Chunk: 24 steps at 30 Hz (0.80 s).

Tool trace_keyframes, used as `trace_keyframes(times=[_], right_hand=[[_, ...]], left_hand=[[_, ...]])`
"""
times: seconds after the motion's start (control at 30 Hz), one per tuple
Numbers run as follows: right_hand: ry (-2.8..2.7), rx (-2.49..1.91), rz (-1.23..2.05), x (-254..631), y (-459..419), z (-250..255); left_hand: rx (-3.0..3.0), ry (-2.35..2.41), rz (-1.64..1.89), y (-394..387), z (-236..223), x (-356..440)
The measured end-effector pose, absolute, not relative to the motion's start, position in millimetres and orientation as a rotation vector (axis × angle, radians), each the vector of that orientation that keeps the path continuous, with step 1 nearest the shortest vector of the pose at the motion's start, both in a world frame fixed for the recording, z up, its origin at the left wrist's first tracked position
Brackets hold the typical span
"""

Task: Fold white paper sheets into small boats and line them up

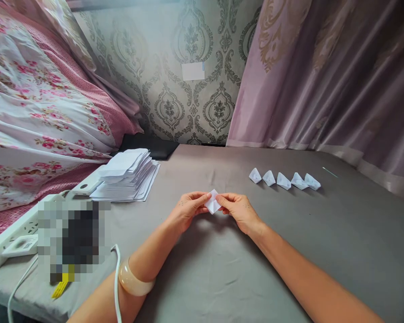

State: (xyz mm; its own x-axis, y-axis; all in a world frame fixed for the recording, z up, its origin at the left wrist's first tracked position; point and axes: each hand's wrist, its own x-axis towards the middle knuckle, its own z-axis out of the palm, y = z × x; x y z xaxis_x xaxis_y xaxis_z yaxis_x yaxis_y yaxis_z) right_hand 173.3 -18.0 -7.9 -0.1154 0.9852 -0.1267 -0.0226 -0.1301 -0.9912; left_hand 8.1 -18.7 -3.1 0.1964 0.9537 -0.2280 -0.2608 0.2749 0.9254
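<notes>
A small white folded paper (213, 202), diamond-shaped with a crease across it, is held up over the grey cloth. My left hand (192, 207) pinches its left corner between thumb and fingers. At the opposite corner, my right hand (237, 208) grips it the same way, thumb on the near face. Fingers behind the paper are partly hidden. To the right, several folded paper shapes (283, 181) stand in a row on the cloth. Left of my hands lies a thick stack of white paper sheets (124, 179).
A white power strip (28, 220) with a plug (22, 245) runs along the left edge. A white cable (117, 278) passes over my left forearm. Nearby are a pixelated patch and a yellow item (61, 288). A thin white stick (330, 172) lies far right. Curtains (289, 98) hang behind.
</notes>
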Motion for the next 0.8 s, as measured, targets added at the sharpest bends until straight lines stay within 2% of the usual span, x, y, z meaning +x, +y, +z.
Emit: trace_keyframes(times=[0.2,0.3,0.4,0.63,0.8], right_hand=[[-1.237,-1.212,1.464,179.0,-15.3,-8.6],[-1.322,-1.274,1.392,177.9,-16.3,-6.9],[-1.5,-1.415,1.187,177.8,-17.9,-8.2],[-1.912,-1.561,0.47,172.7,-15.7,-23.8],[-2.089,-1.371,0.341,173.2,-16.7,-29.0]], left_hand=[[0.954,1.09,1.014,-15.9,-6.5,5.1],[1.058,1.191,1.003,-15.8,-9.8,5.9],[1.211,1.329,0.938,-17.8,-11.1,6.1],[1.647,1.573,0.858,-16.8,-16.2,7.9],[1.993,1.558,0.951,-10.1,-33.6,6.6]])
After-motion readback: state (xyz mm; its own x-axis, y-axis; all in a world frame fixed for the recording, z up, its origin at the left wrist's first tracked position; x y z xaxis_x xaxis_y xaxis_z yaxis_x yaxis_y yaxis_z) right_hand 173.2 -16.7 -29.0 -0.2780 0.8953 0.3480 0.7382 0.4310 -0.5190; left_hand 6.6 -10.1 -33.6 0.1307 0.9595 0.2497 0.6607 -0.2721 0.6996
